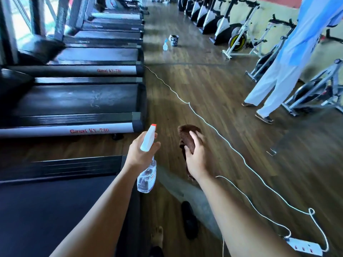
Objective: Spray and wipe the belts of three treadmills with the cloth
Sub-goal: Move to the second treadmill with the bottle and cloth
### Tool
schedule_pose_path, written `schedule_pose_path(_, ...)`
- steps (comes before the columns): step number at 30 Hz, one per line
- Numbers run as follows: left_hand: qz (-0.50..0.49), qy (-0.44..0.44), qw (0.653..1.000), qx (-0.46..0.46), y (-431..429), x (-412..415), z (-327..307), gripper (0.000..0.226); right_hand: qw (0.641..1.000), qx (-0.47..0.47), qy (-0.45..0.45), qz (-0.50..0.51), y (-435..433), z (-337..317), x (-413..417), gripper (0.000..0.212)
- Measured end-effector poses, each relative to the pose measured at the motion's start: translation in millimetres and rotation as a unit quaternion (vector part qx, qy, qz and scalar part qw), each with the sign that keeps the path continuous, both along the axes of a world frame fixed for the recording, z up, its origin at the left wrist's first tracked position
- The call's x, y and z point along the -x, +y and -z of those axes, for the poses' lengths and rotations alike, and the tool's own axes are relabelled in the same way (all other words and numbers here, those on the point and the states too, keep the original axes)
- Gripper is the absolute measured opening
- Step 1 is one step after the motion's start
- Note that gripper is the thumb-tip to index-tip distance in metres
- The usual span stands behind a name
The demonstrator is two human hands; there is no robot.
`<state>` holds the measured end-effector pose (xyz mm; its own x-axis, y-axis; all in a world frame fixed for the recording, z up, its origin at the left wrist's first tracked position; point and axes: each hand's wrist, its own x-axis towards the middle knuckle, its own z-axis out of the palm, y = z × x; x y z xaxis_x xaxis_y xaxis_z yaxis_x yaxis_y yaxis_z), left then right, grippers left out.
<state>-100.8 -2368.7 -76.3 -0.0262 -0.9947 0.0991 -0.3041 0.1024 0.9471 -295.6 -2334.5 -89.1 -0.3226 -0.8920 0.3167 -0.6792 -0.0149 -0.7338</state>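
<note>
Firmly curled round the neck of a clear plastic spray bottle (pixel 147 171) with a white trigger head and orange nozzle tip, our left hand (pixel 141 151) holds it upright at the rear edge of the nearest treadmill. Just beside it, our right hand (pixel 196 156) grips a bunched dark-brown terry cloth (pixel 187 138), fingers bent over its top and one end hanging below the palm; bottle and cloth are near each other but apart. Both hang in the air above the brown wood-plank floor (pixel 213 86). Below our arms we see a bare foot (pixel 157 236) and a dark slipper (pixel 189 219). At our left lies the nearest black belt (pixel 55 210); the next treadmill's belt (pixel 78 101) shows pale smears between grey rails lettered in red. A thin white cord (pixel 204 119) crosses the floor from the treadmills' rear ends to a white power strip (pixel 304 247). Down the aisle stand a second small sprayer (pixel 165 45) and a black bucket (pixel 174 40), close together. At right, a person in pale blue clothing (pixel 289 52) stands among white-framed exercise bikes (pixel 237 39).
</note>
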Motion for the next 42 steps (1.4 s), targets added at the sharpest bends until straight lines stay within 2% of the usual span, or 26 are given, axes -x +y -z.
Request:
schedule_pose_path(12,-0.01,0.012,1.0,-0.015,-217,-25,-17,0.017,1.0,0.021,-0.004,-0.016,-237,-12,-19,0.054)
schedule_pose_path(23,-0.033,-0.002,0.999,-0.002,-365,-38,-27,0.018,0.999,0.004,0.008,-0.041,-378,-14,-29,0.053)
schedule_pose_path(30,-0.077,0.008,0.997,0.002,-457,-34,-22,0.02,0.996,0.016,0.001,-0.084,-490,0,-21,0.053)
schedule_pose_path(34,-0.108,0.009,0.994,0.001,-513,-27,-29,0.019,0.992,0.02,-0.036,-0.115,-564,-4,-19,0.052)
schedule_pose_path(38,-0.141,0.001,0.99,0.015,-564,-28,-35,0.026,0.988,0.028,-0.021,-0.151,-633,-8,-22,0.053)
schedule_pose_path(42,-0.167,-0.009,0.986,0.022,-602,-39,-37,0.02,0.985,0.02,-0.009,-0.174,-686,-7,-40,0.051)
